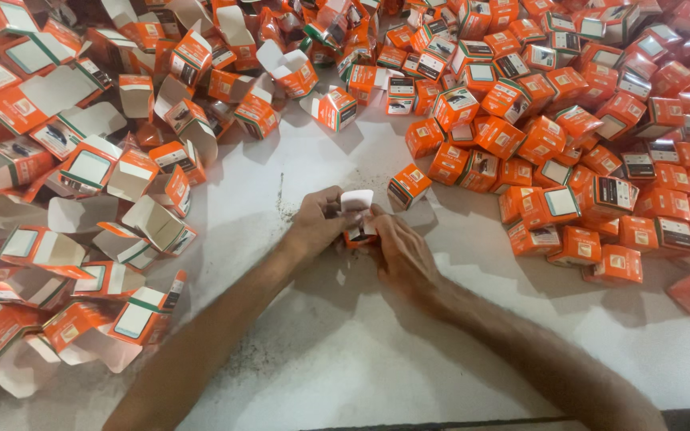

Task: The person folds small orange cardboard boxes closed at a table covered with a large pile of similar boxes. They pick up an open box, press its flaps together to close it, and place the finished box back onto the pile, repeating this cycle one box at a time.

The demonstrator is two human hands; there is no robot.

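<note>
Both of my hands meet over the middle of a white table [337, 351]. Between them is a small orange carton [358, 215] with a white flap standing up. My left hand [319, 222] grips its left side. My right hand [397, 249] grips its right side, fingers curled around the lower part. Most of the carton is hidden by my fingers.
A heap of open, unfolded orange and white cartons [89, 199] covers the left side. A heap of closed orange cartons [584, 136] fills the right and back. One closed carton [409, 185] lies just beyond my hands. Dark specks lie on the table near my left hand.
</note>
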